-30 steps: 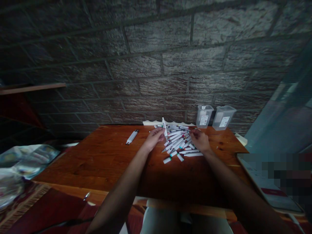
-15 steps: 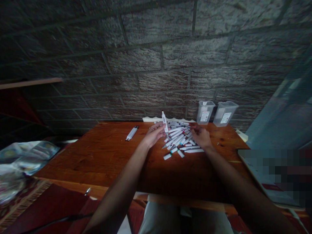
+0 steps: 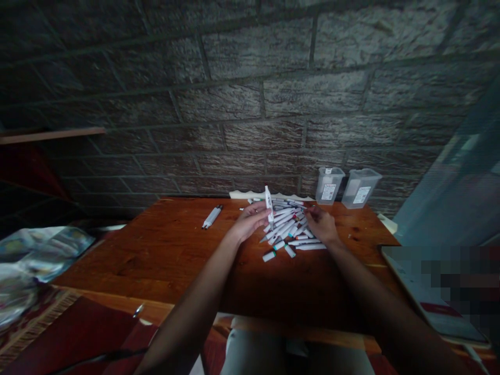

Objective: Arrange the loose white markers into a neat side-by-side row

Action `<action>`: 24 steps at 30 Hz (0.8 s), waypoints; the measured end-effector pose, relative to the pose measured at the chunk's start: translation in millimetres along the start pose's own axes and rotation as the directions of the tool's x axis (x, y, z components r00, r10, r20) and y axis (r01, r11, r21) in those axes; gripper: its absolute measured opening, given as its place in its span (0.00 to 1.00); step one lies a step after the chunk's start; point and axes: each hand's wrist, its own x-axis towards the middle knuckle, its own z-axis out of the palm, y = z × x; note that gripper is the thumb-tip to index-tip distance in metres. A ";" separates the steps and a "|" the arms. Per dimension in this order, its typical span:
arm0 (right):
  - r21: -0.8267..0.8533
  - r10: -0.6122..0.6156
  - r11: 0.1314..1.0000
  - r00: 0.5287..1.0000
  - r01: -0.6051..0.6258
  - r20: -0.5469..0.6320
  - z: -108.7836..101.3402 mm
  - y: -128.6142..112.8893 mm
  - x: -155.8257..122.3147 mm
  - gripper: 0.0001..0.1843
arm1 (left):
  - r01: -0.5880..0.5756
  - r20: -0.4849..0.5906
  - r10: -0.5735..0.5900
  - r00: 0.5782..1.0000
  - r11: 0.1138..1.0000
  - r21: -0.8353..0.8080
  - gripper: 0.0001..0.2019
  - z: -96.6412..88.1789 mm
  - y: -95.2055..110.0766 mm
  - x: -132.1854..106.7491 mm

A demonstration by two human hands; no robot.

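Observation:
My left hand [image 3: 251, 221] pinches a white marker [image 3: 269, 204] that stands nearly upright, with dark lettering on its barrel. Beneath and beside it spreads a heap of white markers [image 3: 287, 221], several with coloured ends. At the heap's right edge, my right hand [image 3: 321, 223] has its fingers pressed together, and what lies between them is hidden. Loose marker caps [image 3: 269, 256] with green rims lie at the near side of the heap. Off to the left, a small group of markers [image 3: 212, 216] with dark ends lies side by side on the wooden table [image 3: 164, 250].
Two clear plastic containers [image 3: 330, 186] with labels stand at the back right against the brick wall [image 3: 242, 140]. A wavy white strip [image 3: 240, 195] runs along the table's back edge. A flat dark-edged device [image 3: 414, 281] lies at the right. Plastic bags [image 3: 62, 250] are at the left.
The marker in my left hand has shifted slightly right and become more upright. My right hand stays by the heap's right edge. The view has tilted a little.

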 end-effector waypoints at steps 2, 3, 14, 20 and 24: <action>-0.010 0.000 1.000 1.000 0.000 -0.003 0.1 -0.6 0.0 0.16 | 0.003 0.023 -0.004 1.000 1.000 0.011 0.19 1.5 0.3 -0.6; -0.013 0.005 1.000 1.000 -0.005 -0.004 0.0 -1.1 -0.1 0.16 | 0.008 0.034 -0.009 0.999 1.000 0.020 0.19 2.2 0.6 -1.1; -0.024 0.007 1.000 1.000 -0.007 -0.007 -1.0 -3.7 -1.1 0.17 | 0.053 0.031 -0.055 0.998 0.996 0.065 0.19 1.5 -1.9 -2.8; -0.006 0.012 1.000 1.000 -0.012 -0.006 -0.6 -3.7 -0.7 0.17 | 0.061 0.019 -0.062 0.998 0.997 0.051 0.21 1.8 -0.6 -2.3; -0.003 0.000 1.000 1.000 0.000 -0.021 -2.0 -4.8 -1.0 0.17 | 0.035 -0.006 -0.035 0.999 0.998 0.056 0.21 2.0 0.1 -1.9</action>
